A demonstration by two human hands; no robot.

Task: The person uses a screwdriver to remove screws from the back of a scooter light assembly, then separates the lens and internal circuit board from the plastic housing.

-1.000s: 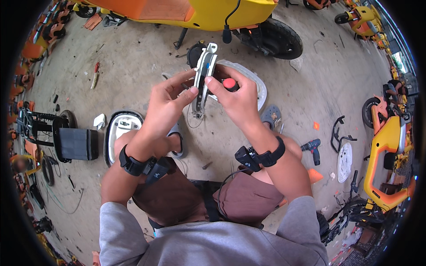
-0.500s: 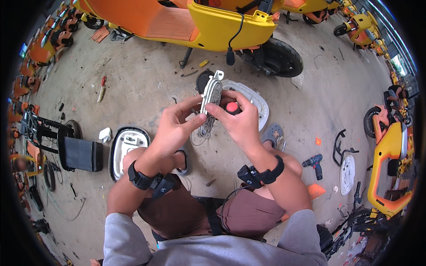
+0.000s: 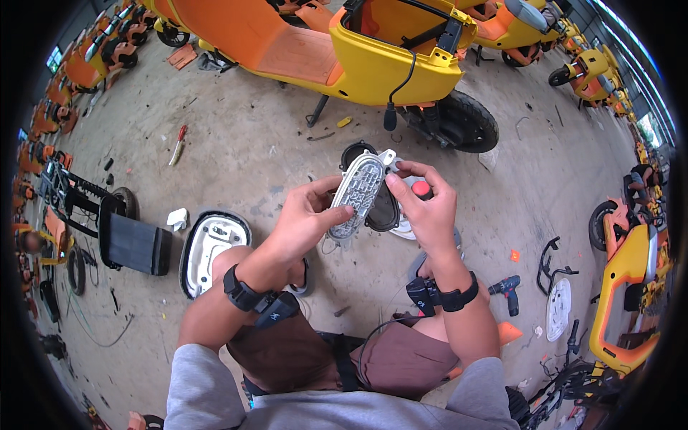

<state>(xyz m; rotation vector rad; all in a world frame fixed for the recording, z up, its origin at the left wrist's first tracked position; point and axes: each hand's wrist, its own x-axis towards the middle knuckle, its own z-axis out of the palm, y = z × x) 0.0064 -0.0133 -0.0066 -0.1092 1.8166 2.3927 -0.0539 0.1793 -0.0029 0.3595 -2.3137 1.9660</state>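
Observation:
Between my hands is an oval part (image 3: 360, 192) with a white rim, a grey bumpy face and a small white tab at its far end. My left hand (image 3: 304, 223) grips its left side, thumb on the bumpy face. At the tab end my right hand (image 3: 432, 213) pinches the far right edge between thumb and fingers. Behind the part lies a black oval piece (image 3: 387, 213), partly hidden. A red-topped round thing (image 3: 421, 189) shows just behind my right hand, its base hidden. A pale curved cover (image 3: 405, 231) is mostly covered by that hand.
A yellow and orange scooter (image 3: 401, 68) stands ahead. A white-lined shell (image 3: 215, 247) lies by my left knee, and a black box (image 3: 136, 244) sits farther left. On the right are a cordless drill (image 3: 509, 292), a black bracket (image 3: 550, 266) and a white oval plate (image 3: 559, 309).
The oval part has turned from nearly edge-on so its bumpy face shows. Both hands have shifted right and slightly lower in view, and my right hand has moved toward the tab end.

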